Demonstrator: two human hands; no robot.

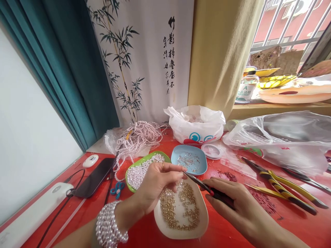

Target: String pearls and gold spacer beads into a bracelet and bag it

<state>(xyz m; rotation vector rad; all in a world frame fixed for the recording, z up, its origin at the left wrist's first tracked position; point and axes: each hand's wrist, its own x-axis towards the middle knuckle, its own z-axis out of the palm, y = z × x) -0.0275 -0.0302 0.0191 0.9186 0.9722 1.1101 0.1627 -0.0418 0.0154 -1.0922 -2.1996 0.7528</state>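
Note:
My left hand [161, 181] is pinched closed above a cream dish, its fingertips around a tiny piece too small to name. Long-nose pliers [203, 186] with dark handles are gripped in my right hand [234, 201], and their tip meets the left fingertips. Below both hands stands the cream dish [181, 235] with small gold beads [168, 210]. Behind my left hand a green dish [165, 156] holds white pearl beads [141, 174]. Farther back, a blue dish [178, 150] contains thin metal pins. Several strands of pearl beads [111, 225] wrap my left wrist.
Pink bead strands [144, 134] lie heaped at the back, near a white plastic bag [198, 129]. On the right are yellow-black pliers [281, 189], tweezers [267, 190] and a clear bag [281, 144]. A phone [94, 177] and white power strip [36, 210] occupy the left.

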